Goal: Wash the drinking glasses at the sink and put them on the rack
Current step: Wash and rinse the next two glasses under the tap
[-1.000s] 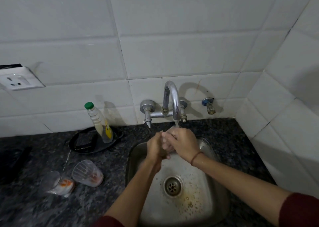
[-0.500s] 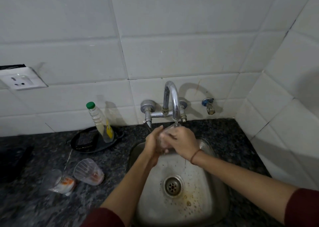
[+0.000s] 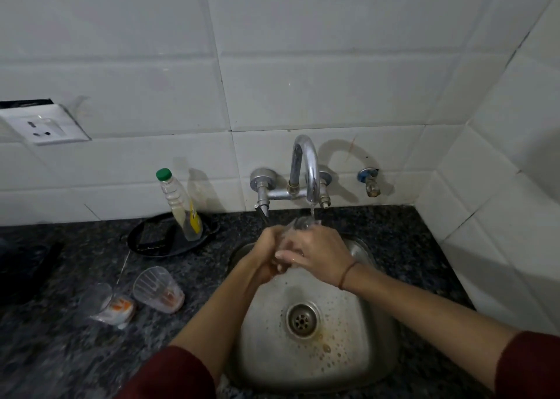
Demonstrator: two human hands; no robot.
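I see a white tiled wall (image 3: pixel 303 65) filling the upper half of the frame and a dark speckled stone counter (image 3: pixel 75 353) across the lower half. A square stainless steel sink (image 3: pixel 372 323), spotted with droplets, sits at lower centre. Both forearms reach in from the bottom edge and meet above the basin's far end. My view of the left hand (image 3: pixel 263 253) shows its fingers curled round a clear drinking glass (image 3: pixel 298 225), and the right hand (image 3: pixel 318 251) wraps over it from the other side. The glass sits between the palms, its end poking up into the stream from the curved chrome tap (image 3: pixel 306 165). At centre left a round black tray (image 3: pixel 157 241) carries a tall clear plastic bottle with a green cap (image 3: pixel 178 204). At lower left two more clear tumblers lie on their sides on the counter, one (image 3: pixel 157 289) nearer the sink, the other (image 3: pixel 104 303) blurred, with orange residue.
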